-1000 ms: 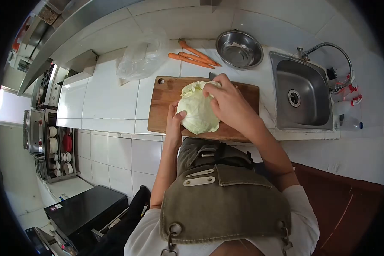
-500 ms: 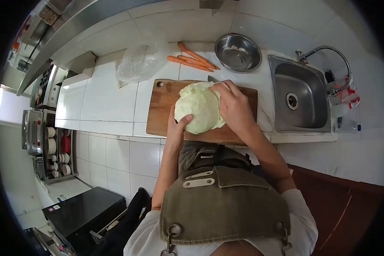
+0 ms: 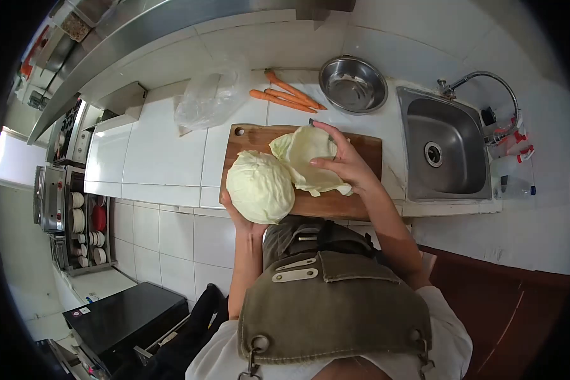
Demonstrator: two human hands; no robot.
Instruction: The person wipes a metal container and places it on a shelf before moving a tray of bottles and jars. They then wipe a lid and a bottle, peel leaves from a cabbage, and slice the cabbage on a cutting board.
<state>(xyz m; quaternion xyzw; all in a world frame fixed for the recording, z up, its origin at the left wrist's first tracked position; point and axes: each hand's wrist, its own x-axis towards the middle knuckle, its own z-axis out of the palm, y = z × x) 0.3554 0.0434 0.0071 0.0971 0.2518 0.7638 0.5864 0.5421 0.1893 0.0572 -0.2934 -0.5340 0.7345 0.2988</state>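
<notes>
My left hand (image 3: 239, 216) cups a pale green cabbage (image 3: 260, 187) from below and from its left side, over the left front part of a wooden cutting board (image 3: 354, 206). A large, curved cabbage leaf (image 3: 311, 155) is pinched in my right hand (image 3: 345, 158), thumb on its inner face. The leaf lies apart from the head along most of its length, and its left edge borders the cabbage. Just past my right fingertips, a small dark tip, perhaps of a knife, shows at the board's back edge; the rest is hidden.
Several carrots (image 3: 286, 98) lie behind the board, with a clear plastic bag (image 3: 212, 101) to their left. A steel bowl (image 3: 353, 84) stands at the back, left of the sink (image 3: 446, 142) and its faucet (image 3: 487, 76). Bottles (image 3: 516, 161) stand right of the sink.
The outer leaf has come off the cabbage in my right hand. My left hand has moved the head left and toward me, and a gap has opened between the hands.
</notes>
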